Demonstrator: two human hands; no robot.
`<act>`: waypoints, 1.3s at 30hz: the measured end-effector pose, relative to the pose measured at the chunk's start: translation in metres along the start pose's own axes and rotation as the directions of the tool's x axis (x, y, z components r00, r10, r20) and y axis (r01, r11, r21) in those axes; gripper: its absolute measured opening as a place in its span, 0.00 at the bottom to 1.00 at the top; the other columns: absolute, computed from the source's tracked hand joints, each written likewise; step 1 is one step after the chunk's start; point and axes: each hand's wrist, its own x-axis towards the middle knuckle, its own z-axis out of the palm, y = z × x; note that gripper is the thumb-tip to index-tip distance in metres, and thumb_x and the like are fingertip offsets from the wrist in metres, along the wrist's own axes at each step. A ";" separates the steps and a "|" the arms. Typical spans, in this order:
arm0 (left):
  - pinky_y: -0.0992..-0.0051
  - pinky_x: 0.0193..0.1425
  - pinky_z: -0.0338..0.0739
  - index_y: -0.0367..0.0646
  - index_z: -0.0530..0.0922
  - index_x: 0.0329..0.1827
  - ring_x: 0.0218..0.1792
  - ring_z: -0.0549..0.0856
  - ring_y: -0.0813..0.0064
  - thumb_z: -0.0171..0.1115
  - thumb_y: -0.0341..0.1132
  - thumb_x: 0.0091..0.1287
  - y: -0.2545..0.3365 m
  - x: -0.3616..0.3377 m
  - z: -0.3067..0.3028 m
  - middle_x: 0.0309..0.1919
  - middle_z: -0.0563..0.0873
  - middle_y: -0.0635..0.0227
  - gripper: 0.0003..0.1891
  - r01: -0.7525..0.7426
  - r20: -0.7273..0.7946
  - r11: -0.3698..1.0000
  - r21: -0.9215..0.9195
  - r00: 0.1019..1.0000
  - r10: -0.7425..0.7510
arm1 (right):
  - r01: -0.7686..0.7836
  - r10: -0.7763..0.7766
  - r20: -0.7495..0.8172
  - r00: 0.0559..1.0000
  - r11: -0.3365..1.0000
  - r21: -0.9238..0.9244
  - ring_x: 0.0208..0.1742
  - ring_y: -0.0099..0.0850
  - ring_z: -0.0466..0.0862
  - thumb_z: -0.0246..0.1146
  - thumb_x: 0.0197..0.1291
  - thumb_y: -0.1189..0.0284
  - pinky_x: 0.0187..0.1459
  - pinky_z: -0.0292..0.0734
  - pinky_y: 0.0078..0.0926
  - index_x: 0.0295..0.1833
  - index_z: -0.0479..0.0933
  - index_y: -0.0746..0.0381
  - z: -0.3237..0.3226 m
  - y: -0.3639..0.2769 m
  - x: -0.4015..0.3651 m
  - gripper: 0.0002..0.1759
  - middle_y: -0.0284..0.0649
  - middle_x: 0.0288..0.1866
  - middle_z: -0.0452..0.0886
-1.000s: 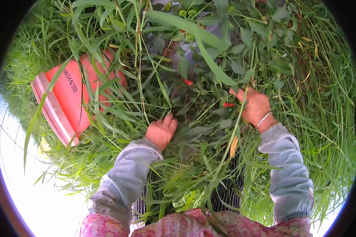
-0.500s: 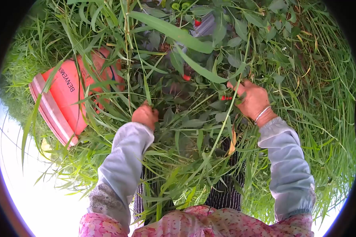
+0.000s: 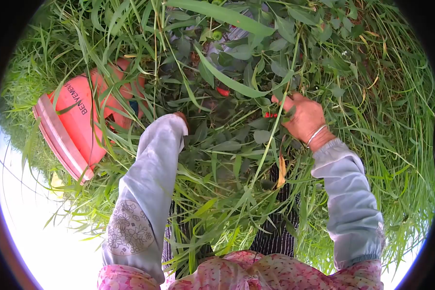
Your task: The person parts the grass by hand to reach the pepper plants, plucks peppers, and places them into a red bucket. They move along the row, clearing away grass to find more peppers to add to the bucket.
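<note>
My right hand (image 3: 304,117) is among the pepper plant's leaves, its fingers bent inward beside a small red pepper (image 3: 270,115). Whether the fingers grip anything is hard to make out. Most of my left hand (image 3: 182,121) is hidden behind its grey sleeve and the leaves, so its fingers do not show. Between the two hands, slightly higher, another red pepper (image 3: 223,91) hangs among dark green leaves.
An orange-red bucket (image 3: 77,116) lies tilted in the grass at the left, with red things partly visible inside. Long grass blades (image 3: 227,19) cross above the plants. A dry yellow leaf (image 3: 281,171) hangs below my right hand.
My left hand has moved up and deeper into the foliage, its sleeve now covering most of it. My right hand has shifted slightly left, staying near the red pepper.
</note>
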 end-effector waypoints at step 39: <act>0.83 0.15 0.66 0.43 0.75 0.49 0.16 0.75 0.81 0.63 0.34 0.59 -0.126 -0.338 -0.162 0.32 0.83 0.58 0.15 -0.563 -0.401 -0.672 -0.481 0.823 -0.403 | -0.122 0.123 0.014 0.992 0.992 -0.037 0.37 0.40 0.81 0.64 0.45 0.63 0.38 0.77 0.38 0.53 0.74 0.42 0.006 -0.011 0.005 0.24 0.41 0.38 0.77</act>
